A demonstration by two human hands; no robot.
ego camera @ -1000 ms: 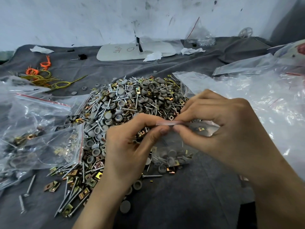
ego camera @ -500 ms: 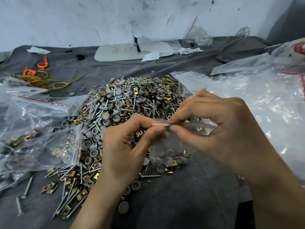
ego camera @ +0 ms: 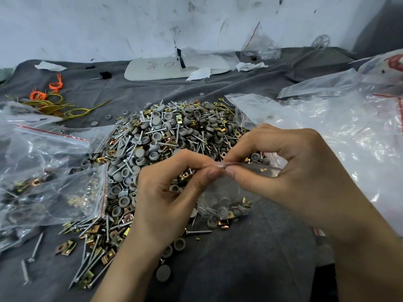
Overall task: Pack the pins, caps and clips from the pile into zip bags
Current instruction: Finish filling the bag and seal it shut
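Pinching the clear zip bag point(ego camera: 226, 192) top: left hand point(ego camera: 165, 199), right hand point(ego camera: 290, 175); seemingly part-filled.

Centre frame, the pile point(ego camera: 174, 136) mixes grey, silver and brassy gold; upper left, orange ties point(ego camera: 46, 90), perhaps yellow-green wire point(ego camera: 72, 110); dark grey cloth point(ego camera: 239, 269).

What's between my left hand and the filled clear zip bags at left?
Head view: part of the loose pile of grey caps, silver pins and brass clips.

Bare left hand point(ego camera: 165, 205), bare right hand point(ego camera: 290, 171), bare forearms point(ego camera: 122, 269) (short nails point(ego camera: 212, 174))
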